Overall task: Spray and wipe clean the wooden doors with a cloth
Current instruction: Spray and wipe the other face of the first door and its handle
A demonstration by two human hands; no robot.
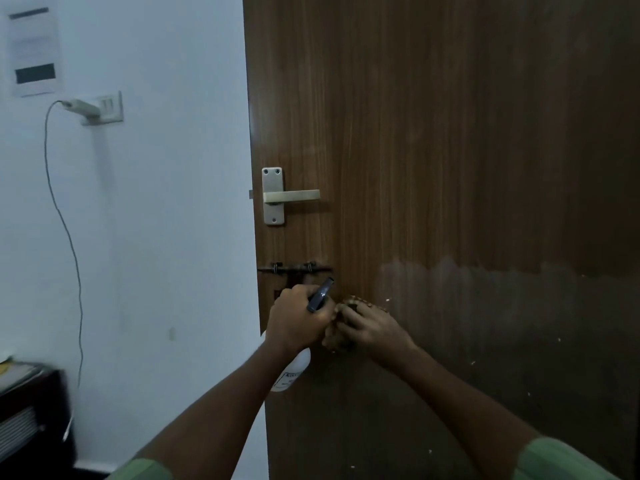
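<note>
A dark brown wooden door (pixel 450 168) fills the right of the view, with a paler wet patch across its lower half. My left hand (pixel 298 320) grips a white spray bottle (pixel 292 370) by its neck, the black nozzle pointing up and right at the door. My right hand (pixel 370 329) presses a brownish patterned cloth (pixel 341 337) against the door just right of the nozzle; most of the cloth is hidden under the fingers.
A metal lever handle (pixel 289 196) sits above my hands, with a dark sliding bolt (pixel 294 269) just below it. On the white wall to the left are a socket with a charger (pixel 93 108) and hanging cable. A dark piece of furniture (pixel 31 417) stands at lower left.
</note>
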